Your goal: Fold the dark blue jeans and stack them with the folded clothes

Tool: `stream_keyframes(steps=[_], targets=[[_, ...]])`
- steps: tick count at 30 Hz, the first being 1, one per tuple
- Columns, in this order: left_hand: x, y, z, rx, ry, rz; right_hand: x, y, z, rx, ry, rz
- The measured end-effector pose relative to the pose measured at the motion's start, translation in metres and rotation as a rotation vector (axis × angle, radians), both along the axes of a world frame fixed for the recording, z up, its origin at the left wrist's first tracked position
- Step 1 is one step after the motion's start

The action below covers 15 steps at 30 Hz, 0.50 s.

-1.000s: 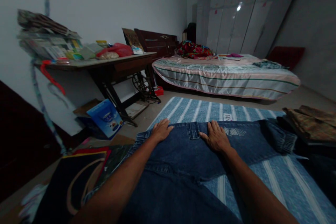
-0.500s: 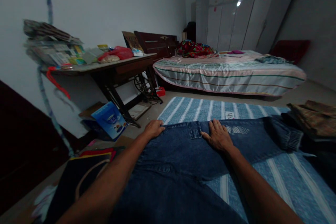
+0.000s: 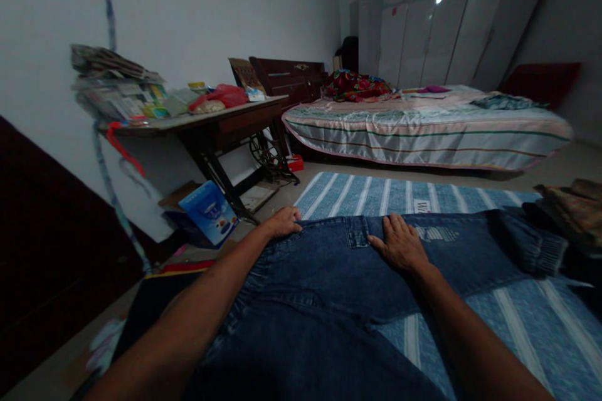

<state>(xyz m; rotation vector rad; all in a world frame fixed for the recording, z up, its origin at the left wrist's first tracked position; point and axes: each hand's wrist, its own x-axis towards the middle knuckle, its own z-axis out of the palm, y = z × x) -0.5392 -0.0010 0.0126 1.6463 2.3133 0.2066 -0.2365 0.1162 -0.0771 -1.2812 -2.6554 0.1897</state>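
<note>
Denim jeans point(image 3: 324, 269), spread on blue/wht striped mat point(image 3: 348, 191) | clamped by L hand point(image 3: 285, 223) at edge nr waist | touched by flat R hand point(image 3: 403, 245), w/ thumb apart, just beside pocket point(image 3: 356, 233)

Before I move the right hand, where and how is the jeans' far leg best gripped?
Probably by the gathered cuff, from above and the near side, thumb over, fingers under. The jeans' far leg lies flat along the striped mat, offering the right hand little to pinch mid-leg; the cuff is ridged. Folded clothes crowd its right end.
</note>
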Motion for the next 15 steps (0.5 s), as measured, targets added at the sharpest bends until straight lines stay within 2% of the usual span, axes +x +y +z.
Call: stream_keyframes(steps=[8, 12, 15], targets=[[0.005, -0.014, -0.003, -0.052, 0.208, 0.022, -0.001, 0.001, -0.002, -0.016, 0.014, 0.008], [0.016, -0.017, 0.010, -0.051, 0.293, 0.041, -0.002, -0.001, 0.008, -0.046, 0.007, -0.016], [0.028, -0.011, 0.020, 0.030, 0.340, 0.035, -0.003, -0.002, 0.019, -0.084, 0.029, -0.006]])
